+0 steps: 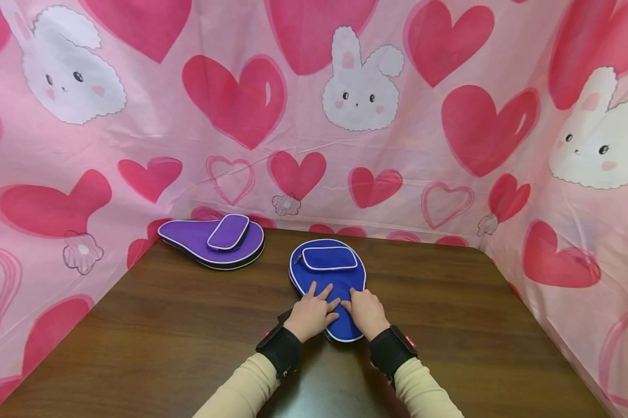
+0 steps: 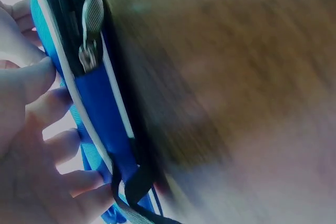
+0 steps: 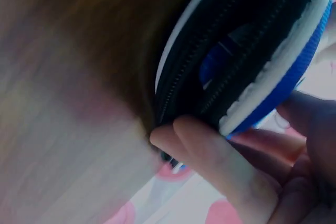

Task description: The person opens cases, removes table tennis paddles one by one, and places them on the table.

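A blue table tennis bat case [image 1: 345, 280] with white piping and a small front pocket [image 1: 330, 259] lies on the table, narrow end toward me. My left hand [image 1: 311, 313] rests on its lower left part with fingers spread. In the left wrist view a metal zip pull [image 2: 93, 17] and a black strap [image 2: 139, 184] show along that side. My right hand [image 1: 366, 312] grips the right edge. The right wrist view shows its fingers [image 3: 226, 161] curled at the side, where the zip [image 3: 181, 74] gapes and some blue shows inside.
A purple bat case [image 1: 188, 232] with white piping lies at the back left of the brown wooden table [image 1: 188, 325]. Pink fabric [image 1: 303, 133] printed with hearts and rabbits hangs behind the table and along both sides.
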Available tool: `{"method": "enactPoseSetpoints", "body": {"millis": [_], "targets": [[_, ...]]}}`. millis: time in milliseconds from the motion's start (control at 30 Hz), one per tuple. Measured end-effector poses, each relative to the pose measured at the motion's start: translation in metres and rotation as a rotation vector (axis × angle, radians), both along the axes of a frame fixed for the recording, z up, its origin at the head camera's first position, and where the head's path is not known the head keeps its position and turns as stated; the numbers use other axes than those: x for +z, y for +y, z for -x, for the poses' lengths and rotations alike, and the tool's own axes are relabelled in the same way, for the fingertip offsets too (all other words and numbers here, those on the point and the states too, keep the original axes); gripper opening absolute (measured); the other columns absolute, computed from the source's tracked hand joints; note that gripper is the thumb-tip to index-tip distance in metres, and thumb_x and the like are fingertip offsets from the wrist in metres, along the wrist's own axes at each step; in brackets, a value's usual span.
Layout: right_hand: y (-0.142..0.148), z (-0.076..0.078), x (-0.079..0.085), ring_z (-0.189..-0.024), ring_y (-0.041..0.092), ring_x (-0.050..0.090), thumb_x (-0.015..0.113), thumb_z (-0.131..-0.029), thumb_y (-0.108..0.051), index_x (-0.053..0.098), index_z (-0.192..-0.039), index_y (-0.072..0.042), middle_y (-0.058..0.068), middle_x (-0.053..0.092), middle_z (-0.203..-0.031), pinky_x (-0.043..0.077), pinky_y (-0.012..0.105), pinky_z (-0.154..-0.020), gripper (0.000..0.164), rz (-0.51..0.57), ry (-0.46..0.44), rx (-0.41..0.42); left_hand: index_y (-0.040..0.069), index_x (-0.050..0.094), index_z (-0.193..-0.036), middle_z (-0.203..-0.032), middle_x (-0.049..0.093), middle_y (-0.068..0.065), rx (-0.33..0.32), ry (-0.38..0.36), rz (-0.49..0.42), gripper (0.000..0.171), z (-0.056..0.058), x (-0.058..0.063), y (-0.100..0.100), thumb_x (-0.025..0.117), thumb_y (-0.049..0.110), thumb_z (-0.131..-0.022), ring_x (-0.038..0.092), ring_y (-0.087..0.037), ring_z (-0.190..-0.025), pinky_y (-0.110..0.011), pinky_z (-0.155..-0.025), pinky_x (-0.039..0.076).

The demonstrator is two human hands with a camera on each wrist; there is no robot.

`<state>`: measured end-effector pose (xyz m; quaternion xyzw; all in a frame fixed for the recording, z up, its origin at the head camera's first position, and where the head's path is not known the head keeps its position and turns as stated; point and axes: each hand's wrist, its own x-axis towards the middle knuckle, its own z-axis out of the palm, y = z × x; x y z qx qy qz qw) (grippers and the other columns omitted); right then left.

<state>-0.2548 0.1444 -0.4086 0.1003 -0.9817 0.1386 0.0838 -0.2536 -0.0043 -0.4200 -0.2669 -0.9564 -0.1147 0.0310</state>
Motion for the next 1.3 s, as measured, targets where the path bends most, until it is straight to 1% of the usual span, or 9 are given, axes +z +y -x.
{"method": "enactPoseSetpoints", "body": {"millis": [233, 467, 600, 700, 767, 900, 1000, 1133, 1300], "targets": [[-0.012, -0.007, -0.001, -0.077, 0.04, 0.068, 0.067, -0.092, -0.023, 0.065, -0.107, 0.016, 0.03, 0.066, -0.09, 0.057, 0.046, -0.065, 0.042, -0.01, -0.001, -0.073, 0.014, 0.062, -0.132, -0.147, 0.046, -0.011, -0.015, -0.035, -0.047, 0.041, 0.004, -0.003, -0.007, 0.06, 0.029, -0.095, 0.039, -0.047, -0.132, -0.054, -0.085, 0.05], [-0.014, -0.009, -0.001, -0.074, 0.038, 0.069, 0.067, -0.092, -0.023, 0.065, -0.106, 0.017, 0.03, 0.067, -0.088, 0.057, 0.044, -0.063, 0.042, -0.014, 0.011, -0.079, 0.013, 0.062, -0.133, -0.148, 0.044, -0.012, -0.019, -0.065, -0.032, 0.041, 0.005, -0.001, -0.007, 0.06, 0.026, -0.095, 0.038, -0.047, -0.132, -0.054, -0.082, 0.052], [-0.006, -0.007, 0.0, -0.07, 0.037, 0.068, 0.067, -0.092, -0.018, 0.07, -0.097, 0.011, 0.025, 0.067, -0.081, 0.057, 0.044, -0.062, 0.03, 0.029, 0.039, -0.037, 0.009, 0.063, -0.131, -0.144, 0.048, -0.017, -0.06, 0.018, 0.03, 0.038, 0.003, 0.001, -0.005, 0.06, 0.023, -0.095, 0.043, -0.049, -0.127, -0.052, -0.091, 0.048], [0.007, -0.002, -0.004, -0.072, 0.035, 0.068, 0.066, -0.092, -0.012, 0.071, -0.09, 0.007, 0.02, 0.068, -0.079, 0.056, 0.046, -0.065, 0.019, 0.137, 0.065, -0.025, 0.006, 0.062, -0.13, -0.14, 0.05, -0.019, -0.079, 0.09, 0.096, 0.037, -0.003, 0.0, -0.002, 0.059, 0.019, -0.097, 0.048, -0.048, -0.123, -0.048, -0.095, 0.046], [0.016, 0.001, -0.008, -0.077, 0.037, 0.067, 0.067, -0.091, -0.009, 0.069, -0.093, 0.009, 0.022, 0.067, -0.084, 0.055, 0.048, -0.069, 0.018, 0.215, 0.072, -0.039, 0.004, 0.062, -0.13, -0.138, 0.053, -0.019, -0.069, 0.12, 0.127, 0.035, -0.01, -0.001, 0.002, 0.059, 0.017, -0.097, 0.052, -0.045, -0.121, -0.046, -0.094, 0.048], [0.031, 0.005, -0.021, -0.076, 0.038, 0.066, 0.065, -0.092, -0.011, 0.056, -0.114, 0.018, 0.03, 0.062, -0.097, 0.055, 0.047, -0.068, 0.038, 0.408, -0.072, -0.092, 0.001, 0.064, -0.126, -0.13, 0.06, -0.016, -0.027, 0.166, 0.159, 0.038, -0.027, -0.006, 0.012, 0.06, 0.025, -0.096, 0.06, -0.038, -0.113, -0.04, -0.085, 0.053], [0.038, 0.006, -0.025, -0.058, 0.029, 0.064, 0.062, -0.094, -0.016, 0.047, -0.122, 0.021, 0.027, 0.063, -0.092, 0.056, 0.04, -0.056, 0.049, 0.593, -0.228, -0.134, -0.001, 0.063, -0.126, -0.127, 0.061, -0.016, -0.011, 0.16, 0.159, 0.056, -0.035, -0.006, 0.019, 0.066, 0.042, -0.091, 0.062, -0.038, -0.109, -0.041, -0.082, 0.055], [0.042, 0.007, -0.02, -0.052, 0.016, 0.057, 0.061, -0.095, -0.015, 0.044, -0.125, 0.022, 0.016, 0.061, -0.076, 0.055, 0.034, -0.055, 0.051, 0.773, -0.33, -0.166, -0.003, 0.059, -0.13, -0.131, 0.058, -0.018, -0.01, 0.112, 0.15, 0.072, -0.037, -0.003, 0.021, 0.073, 0.05, -0.082, 0.061, -0.041, -0.109, -0.043, -0.08, 0.055], [0.041, 0.007, -0.005, -0.056, 0.012, 0.053, 0.061, -0.093, -0.008, 0.035, -0.132, 0.024, 0.008, 0.056, -0.071, 0.052, 0.028, -0.059, 0.057, 0.905, -0.339, -0.195, -0.005, 0.057, -0.13, -0.132, 0.057, -0.021, -0.045, 0.077, 0.058, 0.068, -0.031, -0.003, 0.015, 0.075, 0.04, -0.084, 0.059, -0.041, -0.113, -0.043, -0.087, 0.052]]}}
